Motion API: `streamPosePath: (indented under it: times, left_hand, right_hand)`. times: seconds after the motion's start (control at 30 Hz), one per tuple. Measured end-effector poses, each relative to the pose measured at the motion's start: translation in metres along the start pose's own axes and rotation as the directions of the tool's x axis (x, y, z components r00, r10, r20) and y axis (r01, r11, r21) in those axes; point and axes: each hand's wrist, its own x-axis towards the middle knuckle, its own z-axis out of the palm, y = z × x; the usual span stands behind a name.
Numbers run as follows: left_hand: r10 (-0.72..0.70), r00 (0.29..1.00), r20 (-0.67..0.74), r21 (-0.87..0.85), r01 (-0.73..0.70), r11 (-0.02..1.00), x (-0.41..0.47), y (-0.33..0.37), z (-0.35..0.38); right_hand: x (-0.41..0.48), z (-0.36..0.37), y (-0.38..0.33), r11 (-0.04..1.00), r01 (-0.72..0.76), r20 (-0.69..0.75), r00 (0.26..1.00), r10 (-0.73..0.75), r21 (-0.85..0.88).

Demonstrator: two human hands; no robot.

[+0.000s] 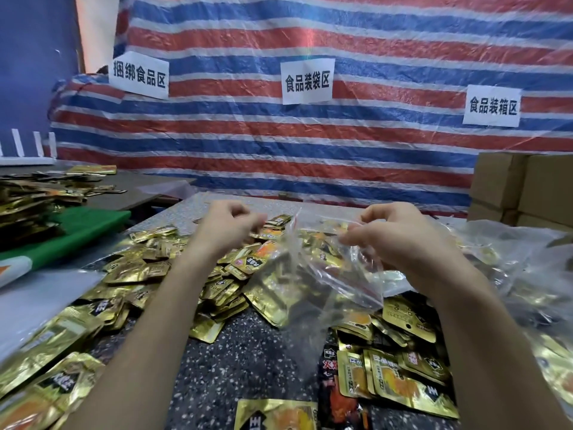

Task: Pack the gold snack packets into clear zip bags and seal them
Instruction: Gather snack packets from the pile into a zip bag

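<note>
Clear zip bag [310, 274] pinched in right hand [393, 240] fingers [356, 235], left hand [223, 228] fingers [252, 223] curled beside it

The gold snack packets [139, 271] carry black labels and orange patches. The clear zip bag [310, 271] has a red seal line. The table [242, 367] is dark, white-speckled; the tarpaulin [279, 144] striped red, white, blue.

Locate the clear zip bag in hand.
Head view, right of centre: the clear zip bag hangs pinched in the right hand, above the gold packets piled on the table.
</note>
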Motion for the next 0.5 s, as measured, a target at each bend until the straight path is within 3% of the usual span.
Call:
streamPosePath:
  times: [0.03,0.1,0.17,0.33,0.5]
  left_hand:
    - [-0.001,1.0,0.002,0.218,0.001,0.976,0.006,-0.015,0.005]
    - [-0.146,0.986,0.08,0.558,0.077,0.826,0.013,-0.045,0.015]
    - [-0.282,0.957,0.065,0.731,0.147,0.666,0.014,-0.07,0.022]
    - [-0.314,0.949,0.009,0.794,0.184,0.579,0.019,-0.096,0.026]
    - [-0.324,0.945,0.032,0.743,0.195,0.641,0.022,-0.094,0.022]
  right_hand:
    - [0.0,0.0,0.0,1.0,0.002,0.0,1.0,-0.002,-0.003]
    - [0.0,0.001,0.0,1.0,0.003,0.0,1.0,-0.003,0.006]
    - [0.0,0.001,0.001,1.0,0.01,-0.009,1.0,-0.01,0.028]
    - [-0.001,0.0,-0.002,0.996,0.009,-0.027,1.0,-0.006,0.092]
    - [-0.002,0.0,-0.002,0.996,0.011,-0.022,1.0,-0.009,0.088]
